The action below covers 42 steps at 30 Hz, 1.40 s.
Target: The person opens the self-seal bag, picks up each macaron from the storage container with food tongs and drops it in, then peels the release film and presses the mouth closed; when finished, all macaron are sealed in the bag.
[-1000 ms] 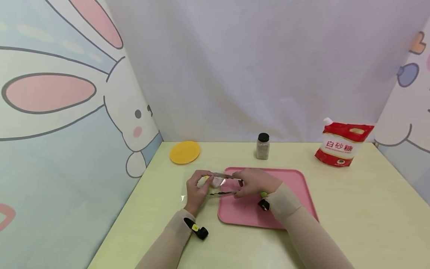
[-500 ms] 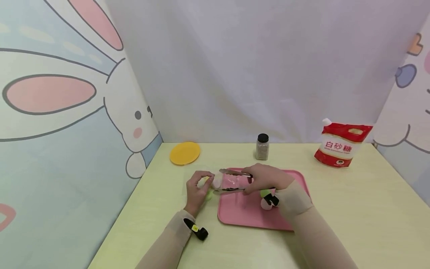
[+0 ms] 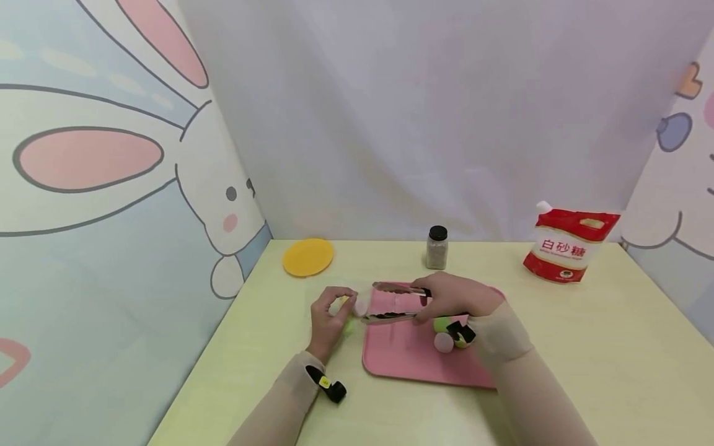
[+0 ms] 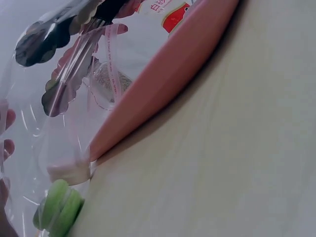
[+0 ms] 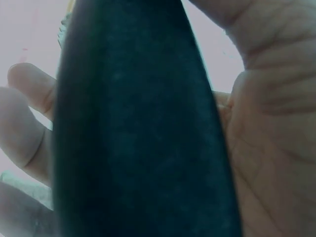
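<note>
In the head view my left hand [image 3: 326, 322] pinches the edge of a clear plastic zip bag [image 4: 74, 126] at the pink tray's [image 3: 401, 359] left side. Through the bag show a green macaron [image 4: 61, 210] and a pale pink one [image 3: 361, 305]. My right hand [image 3: 460, 296] holds metal tongs [image 3: 387, 319] over the tray, arms spread with nothing between the tips. Their dark handle [image 5: 143, 128] fills the right wrist view. Partly hidden under the right wrist, a pink macaron [image 3: 444, 342] and a green macaron [image 3: 442, 324] lie on the tray.
Behind the tray stands a black-lidded jar [image 3: 437, 249]. An orange-yellow plate [image 3: 308, 257] lies at the back left of the table. The red and white sugar pouch [image 3: 566, 248] stands at the back right. Light cloth hangs along the table's back edge.
My right hand has drawn the tongs back to the right, away from the bag, uncovering more of the macarons on the tray. The left hand stays at the bag.
</note>
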Each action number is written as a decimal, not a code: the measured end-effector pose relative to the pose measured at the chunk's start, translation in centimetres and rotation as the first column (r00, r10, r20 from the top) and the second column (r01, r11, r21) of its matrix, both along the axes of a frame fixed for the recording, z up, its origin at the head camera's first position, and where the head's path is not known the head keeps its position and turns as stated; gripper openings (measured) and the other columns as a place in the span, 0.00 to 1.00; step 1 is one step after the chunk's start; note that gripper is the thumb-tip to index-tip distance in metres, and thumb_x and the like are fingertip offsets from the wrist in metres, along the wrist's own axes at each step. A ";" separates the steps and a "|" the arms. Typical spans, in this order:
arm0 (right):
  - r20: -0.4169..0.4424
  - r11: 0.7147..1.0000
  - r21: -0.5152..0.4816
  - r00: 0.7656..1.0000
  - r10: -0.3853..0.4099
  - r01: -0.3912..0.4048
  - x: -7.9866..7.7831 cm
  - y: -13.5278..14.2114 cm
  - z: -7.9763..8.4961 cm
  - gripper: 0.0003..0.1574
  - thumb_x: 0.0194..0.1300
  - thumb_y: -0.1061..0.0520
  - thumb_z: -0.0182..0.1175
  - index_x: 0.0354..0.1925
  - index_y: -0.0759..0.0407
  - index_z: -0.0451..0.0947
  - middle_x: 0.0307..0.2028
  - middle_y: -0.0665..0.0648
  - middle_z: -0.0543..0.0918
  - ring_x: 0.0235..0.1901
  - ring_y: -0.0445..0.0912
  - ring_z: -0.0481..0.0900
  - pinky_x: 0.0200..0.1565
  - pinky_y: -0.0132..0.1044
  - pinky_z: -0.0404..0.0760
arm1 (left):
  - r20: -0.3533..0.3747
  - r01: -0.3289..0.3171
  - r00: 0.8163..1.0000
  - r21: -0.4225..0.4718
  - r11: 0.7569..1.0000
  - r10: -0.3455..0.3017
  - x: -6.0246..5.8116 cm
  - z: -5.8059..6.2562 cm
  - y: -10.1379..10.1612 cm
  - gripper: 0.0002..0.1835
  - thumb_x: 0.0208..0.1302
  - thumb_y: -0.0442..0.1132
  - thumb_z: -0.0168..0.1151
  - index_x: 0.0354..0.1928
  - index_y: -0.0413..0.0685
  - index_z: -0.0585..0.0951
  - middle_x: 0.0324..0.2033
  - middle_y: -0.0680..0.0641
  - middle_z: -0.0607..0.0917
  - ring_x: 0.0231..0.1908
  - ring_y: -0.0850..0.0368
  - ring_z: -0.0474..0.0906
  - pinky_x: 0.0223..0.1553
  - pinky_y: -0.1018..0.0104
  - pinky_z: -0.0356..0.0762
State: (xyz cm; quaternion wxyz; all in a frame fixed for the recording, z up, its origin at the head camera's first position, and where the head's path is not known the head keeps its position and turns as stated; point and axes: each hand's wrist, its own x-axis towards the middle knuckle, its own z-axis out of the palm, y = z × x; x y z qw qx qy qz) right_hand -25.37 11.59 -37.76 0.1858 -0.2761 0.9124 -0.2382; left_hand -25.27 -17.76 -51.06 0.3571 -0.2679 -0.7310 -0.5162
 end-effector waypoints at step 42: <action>-0.034 0.982 0.111 0.988 -0.149 0.152 3.3 15.1 -1.9 0.50 0.50 0.36 0.75 0.62 0.63 0.75 0.39 0.51 0.80 0.38 0.46 0.75 0.39 0.42 0.76 | 0.019 0.019 1.000 0.049 0.999 -0.020 0.6 1.2 0.5 0.08 0.56 0.19 0.68 0.37 0.34 0.84 0.34 0.38 0.86 0.39 0.44 0.83 0.51 0.67 0.78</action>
